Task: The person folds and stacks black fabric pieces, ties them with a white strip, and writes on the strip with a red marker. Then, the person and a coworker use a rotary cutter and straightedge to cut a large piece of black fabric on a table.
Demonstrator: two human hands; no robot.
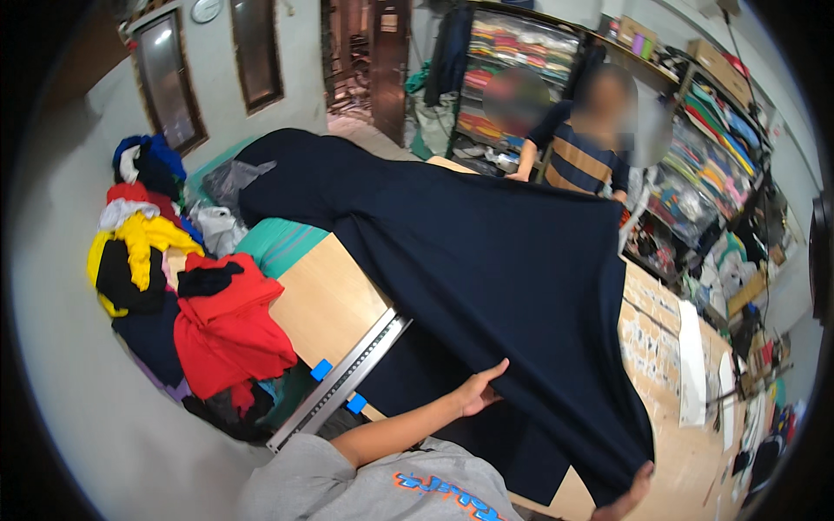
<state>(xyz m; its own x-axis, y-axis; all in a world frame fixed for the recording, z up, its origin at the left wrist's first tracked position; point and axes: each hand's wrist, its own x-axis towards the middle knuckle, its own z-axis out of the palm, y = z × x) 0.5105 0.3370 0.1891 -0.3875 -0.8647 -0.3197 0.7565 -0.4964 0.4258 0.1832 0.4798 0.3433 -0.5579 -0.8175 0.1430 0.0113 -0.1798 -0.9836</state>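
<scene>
A wide sheet of dark navy fabric (pixel 512 252) spreads across the table and hangs in folds toward me. At its near edge, my left hand (pixel 476 392) is closed on the cloth, thumb stretched out and fingers partly hidden. Farther right, my right hand (pixel 627 497) grips the near right corner, which is lifted and bunched. Beneath the raised part lies another dark layer of fabric (pixel 512 447) on the table. Across the table, a person in a striped top (pixel 578 156) has both hands at the sheet's far edge.
A metal rail (pixel 343 378) with blue blocks crosses the table (pixel 326 295) on the left. Beyond it sits a heap of colourful clothes (pixel 230 326). White paper strips (pixel 691 365) lie on the table's right part. Shelves of folded, wrapped cloth (pixel 521 48) stand at the back.
</scene>
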